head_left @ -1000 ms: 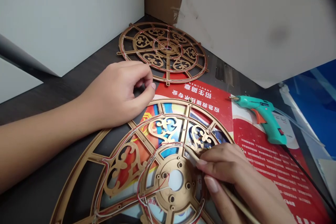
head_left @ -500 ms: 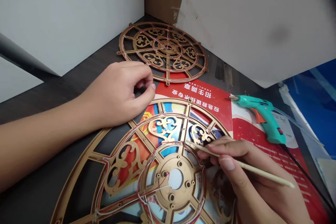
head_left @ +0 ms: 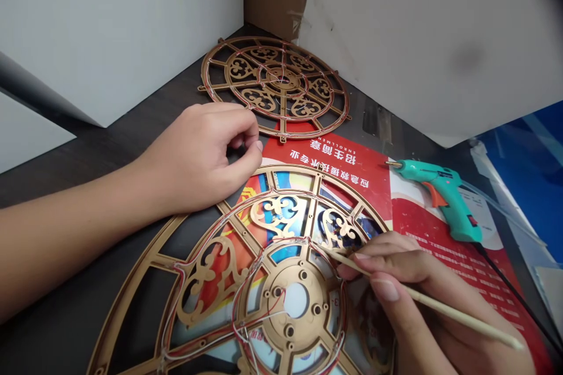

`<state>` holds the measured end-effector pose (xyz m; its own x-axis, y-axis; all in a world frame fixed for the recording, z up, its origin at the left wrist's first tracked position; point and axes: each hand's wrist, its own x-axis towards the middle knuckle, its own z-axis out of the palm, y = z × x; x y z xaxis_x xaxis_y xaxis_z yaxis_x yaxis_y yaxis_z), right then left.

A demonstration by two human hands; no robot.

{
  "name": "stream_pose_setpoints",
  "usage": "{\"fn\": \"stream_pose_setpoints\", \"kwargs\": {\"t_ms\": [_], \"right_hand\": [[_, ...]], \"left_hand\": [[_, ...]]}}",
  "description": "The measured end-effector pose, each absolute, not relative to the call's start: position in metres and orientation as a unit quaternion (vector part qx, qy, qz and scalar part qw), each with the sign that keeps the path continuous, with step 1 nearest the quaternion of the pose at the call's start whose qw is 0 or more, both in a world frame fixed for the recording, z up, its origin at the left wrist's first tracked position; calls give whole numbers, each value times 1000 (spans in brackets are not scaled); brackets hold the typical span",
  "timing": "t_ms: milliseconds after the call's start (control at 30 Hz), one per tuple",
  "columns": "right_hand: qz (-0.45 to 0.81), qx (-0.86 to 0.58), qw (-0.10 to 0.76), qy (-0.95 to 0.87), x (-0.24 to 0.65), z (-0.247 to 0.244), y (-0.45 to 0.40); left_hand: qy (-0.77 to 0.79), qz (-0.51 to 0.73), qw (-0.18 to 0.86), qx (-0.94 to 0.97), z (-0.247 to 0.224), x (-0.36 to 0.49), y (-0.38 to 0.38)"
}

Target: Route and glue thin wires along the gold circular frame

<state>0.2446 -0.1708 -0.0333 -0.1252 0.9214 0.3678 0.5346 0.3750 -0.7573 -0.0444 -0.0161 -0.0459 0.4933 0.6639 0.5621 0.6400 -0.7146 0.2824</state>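
A large round gold frame (head_left: pixel 243 233) with scrollwork lies in front of me, red and white wires running along its rings. My right hand (head_left: pixel 409 287) pinches a thin pale stick (head_left: pixel 457 314), whose tip touches the wires on the inner ring near the top. My left hand (head_left: pixel 215 155) rests at the frame's upper left edge, thumb and index finger curled together. Whether anything is between those fingertips is too small to make out.
A second wired gold frame (head_left: pixel 282 123) lies farther back. At the right, a teal glue gun (head_left: pixel 457 211) with a black cord rests on a red and white printed sheet (head_left: pixel 373 187). White panels (head_left: pixel 378 29) stand behind.
The stick's tip has moved slightly down and right onto the wires, and its rear end has shifted right and down with my right hand. My left hand has stayed in place.
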Motion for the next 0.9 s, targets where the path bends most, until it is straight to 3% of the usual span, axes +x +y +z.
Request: {"fn": "stream_pose_setpoints", "kwargs": {"t_ms": [300, 700, 900], "right_hand": [[220, -467, 363, -776, 247, -30, -165], [216, -448, 353, -793, 247, -30, -165], [188, -426, 288, -837, 251, -23, -162]], "left_hand": [[387, 323, 29, 863, -43, -43, -18], [384, 323, 26, 865, -44, -43, -19], [382, 323, 28, 866, -43, -43, -18]]}}
